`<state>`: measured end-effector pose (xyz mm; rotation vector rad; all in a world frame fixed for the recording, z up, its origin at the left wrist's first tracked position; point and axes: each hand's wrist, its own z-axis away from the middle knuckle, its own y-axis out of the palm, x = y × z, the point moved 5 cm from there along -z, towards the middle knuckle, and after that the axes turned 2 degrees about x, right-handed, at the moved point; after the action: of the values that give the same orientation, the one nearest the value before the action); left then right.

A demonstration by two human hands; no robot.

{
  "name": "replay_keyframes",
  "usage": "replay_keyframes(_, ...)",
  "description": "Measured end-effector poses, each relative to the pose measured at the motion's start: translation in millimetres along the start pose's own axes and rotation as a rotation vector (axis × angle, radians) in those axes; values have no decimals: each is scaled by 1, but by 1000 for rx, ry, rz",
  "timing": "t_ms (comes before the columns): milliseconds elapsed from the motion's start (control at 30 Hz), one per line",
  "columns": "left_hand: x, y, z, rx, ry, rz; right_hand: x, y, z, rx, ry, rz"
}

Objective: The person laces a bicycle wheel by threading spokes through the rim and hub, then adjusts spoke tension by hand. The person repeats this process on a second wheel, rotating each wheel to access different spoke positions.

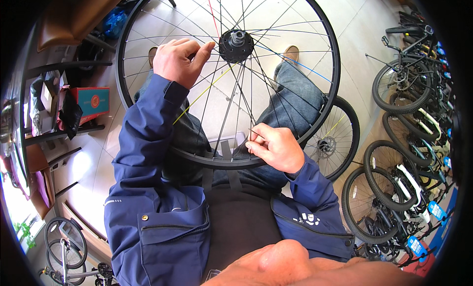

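Just beside left hand (pixel 180 62), wheel's hub (pixel 234 49)

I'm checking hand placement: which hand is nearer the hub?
Left. The left hand is close beside the hub, on its left; the right hand is farther off, near the rim.

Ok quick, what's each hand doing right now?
Left hand: fingers curled beside the wheel hub; whether it grips anything can't be told.
Right hand: closed, thumb and fingers pinching a thin dark spoke.
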<state>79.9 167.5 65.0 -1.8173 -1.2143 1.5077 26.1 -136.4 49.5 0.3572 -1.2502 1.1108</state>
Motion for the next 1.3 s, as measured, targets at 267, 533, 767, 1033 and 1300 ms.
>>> replay_keyframes(267,-4,-3,0,-47,67,-20,1,0,1,-40,8,-1)
replay_keyframes(533,-4,-2,-1,-47,72,-8,4,0,4,-66,-45,61)
replay_keyframes(767,-1,-1,0,-4,10,4,5,-6,8,5,36,-98)
replay_keyframes(1033,-2,-1,-1,-37,73,5,3,-14,8,92,93,-252)
replay_keyframes(1300,2,1,-1,2,-9,22,3,-13,7,42,93,-134)
